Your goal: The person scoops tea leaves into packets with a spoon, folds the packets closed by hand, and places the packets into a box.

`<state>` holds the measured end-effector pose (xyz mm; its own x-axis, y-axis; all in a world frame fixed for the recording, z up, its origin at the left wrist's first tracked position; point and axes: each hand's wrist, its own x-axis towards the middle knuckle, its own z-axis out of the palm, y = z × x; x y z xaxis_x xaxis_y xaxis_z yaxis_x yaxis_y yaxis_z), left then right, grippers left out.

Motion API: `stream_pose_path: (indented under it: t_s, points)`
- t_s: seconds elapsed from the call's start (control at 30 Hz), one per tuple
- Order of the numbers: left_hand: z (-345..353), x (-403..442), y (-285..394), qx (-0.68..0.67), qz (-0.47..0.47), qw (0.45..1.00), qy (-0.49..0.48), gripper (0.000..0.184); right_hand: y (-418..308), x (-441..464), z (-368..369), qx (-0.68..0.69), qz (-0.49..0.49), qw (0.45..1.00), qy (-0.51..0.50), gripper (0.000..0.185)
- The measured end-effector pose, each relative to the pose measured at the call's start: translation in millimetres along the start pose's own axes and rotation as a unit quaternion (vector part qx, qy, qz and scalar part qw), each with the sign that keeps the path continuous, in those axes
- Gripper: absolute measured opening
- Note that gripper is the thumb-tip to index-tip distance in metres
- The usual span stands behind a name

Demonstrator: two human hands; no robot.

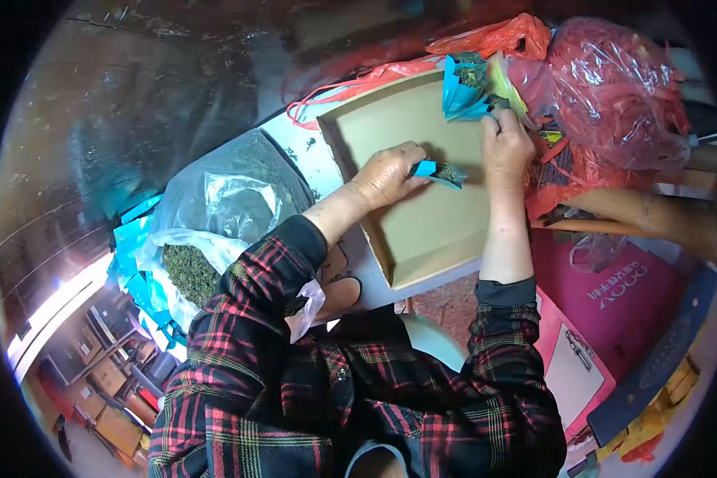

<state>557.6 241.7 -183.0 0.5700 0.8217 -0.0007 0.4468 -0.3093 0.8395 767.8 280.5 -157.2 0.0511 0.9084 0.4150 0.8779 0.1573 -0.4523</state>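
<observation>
Over the shallow cardboard tray [446, 231], my left hand [389, 174] is closed on a small blue packet [427, 169]. Dried green leaf shows at the packet's open end. My right hand [506, 147] reaches to the tray's far right corner. Its fingers are pinched at the lower edge of a larger blue packet [456, 99] with similar leaf in its mouth. A small dark thing by those fingertips is too unclear to name. Beside it stands a yellow-green packet [505, 80], partly hidden by the hand.
Left of the tray lies a clear plastic bag [227, 187] of dried leaf [190, 273], with blue packets [135, 239] beneath it. Red plastic bags [605, 95] crowd the far right. A magenta bag [605, 279] lies nearer on the right, beside a wooden bar [653, 213].
</observation>
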Motion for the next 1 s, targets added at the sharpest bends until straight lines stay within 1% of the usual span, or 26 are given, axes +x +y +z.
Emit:
stream_pose_path:
  t_s: [0.1,0.13,0.23,0.27,0.37,0.57,0.67,0.83,0.93,1.0]
  points:
    - [4.9,8.4,-1.3,0.016,-0.002,1.0,-0.001,0.024,2.5,-0.8,12.2,-0.02,0.014,0.998,0.06,0.008]
    - [7.1,10.2,-1.7,0.024,-0.003,1.0,-0.002,0.024,2.6,-0.6,13.0,-0.021,0.014,0.998,0.059,0.008]
    - [9.1,15.0,-3.4,0.021,0.007,1.0,0.002,0.024,2.2,3.4,14.2,-0.03,-0.037,0.998,0.051,0.007]
    - [10.1,15.3,-3.0,0.018,0.012,1.0,0.004,0.025,2.6,4.1,13.7,-0.03,-0.036,0.998,0.051,0.007]
    - [10.9,17.0,-1.2,0.017,0.006,1.0,0.002,0.026,5.0,9.6,11.5,-0.087,-0.068,0.994,-0.006,0.01]
    - [15.6,21.4,-4.1,0.015,0.002,1.0,-0.006,0.026,0.7,9.9,3.4,-0.093,-0.04,0.995,-0.009,0.018]
    - [19.5,23.2,-7.6,-0.002,0.003,1.0,0.018,0.026,3.4,6.7,4.2,-0.086,-0.031,0.996,-0.007,0.022]
    - [18.8,26.2,-4.2,0.003,0.0,1.0,0.018,0.026,0.2,5.4,-4.6,-0.032,-0.007,0.999,-0.008,0.026]
    - [21.0,26.4,-4.0,-0.047,0.014,0.998,0.039,0.026,0.7,1.5,-15.3,-0.01,-0.006,1.0,0.009,0.026]
    - [21.6,28.6,-2.1,-0.04,0.006,0.998,0.045,0.025,10.8,-9.7,-23.1,0.112,0.093,0.989,0.032,0.028]
